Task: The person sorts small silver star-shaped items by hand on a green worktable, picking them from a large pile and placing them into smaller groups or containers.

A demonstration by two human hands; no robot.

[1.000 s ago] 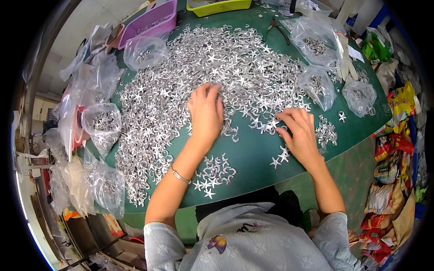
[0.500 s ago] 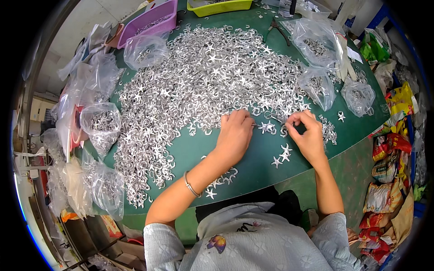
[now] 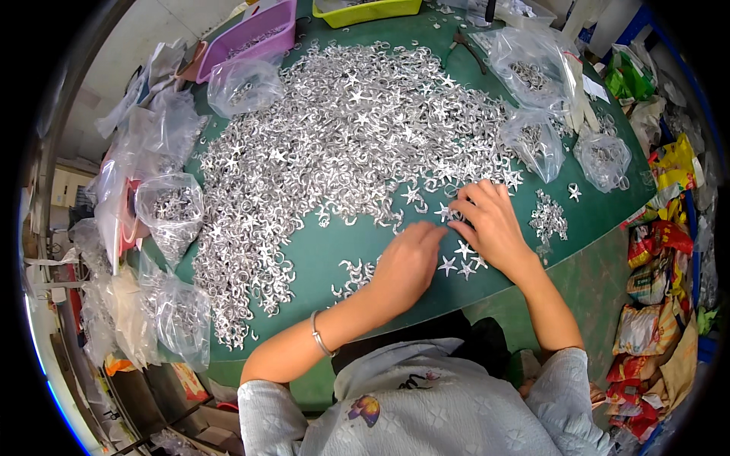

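A broad heap of small silver metal pieces (image 3: 342, 129), among them starfish shapes, rings and curved bits, spreads over the green table (image 3: 319, 254). Below its near edge my left hand (image 3: 407, 266) is low over the table, fingers pressed together; whatever they may hold is hidden. Close to its right, my right hand (image 3: 493, 226) has thumb and forefinger bent and apart beside a starfish piece (image 3: 444, 212). Several starfish pieces (image 3: 465, 267) lie just below the right fingers. A small pile of curved pieces (image 3: 352, 278) is partly behind my left wrist.
Another small pile (image 3: 548, 218) lies right of my right hand. Clear bags of metal parts (image 3: 169, 213) line the left edge; more bags (image 3: 532, 144) stand at right. Purple (image 3: 251, 42) and yellow-green (image 3: 365, 11) trays and pliers (image 3: 465, 52) are at the back.
My left hand has come back from the heap's edge toward me and slightly right. My right hand has shifted left, closer to it. The starfish group near it now has more pieces.
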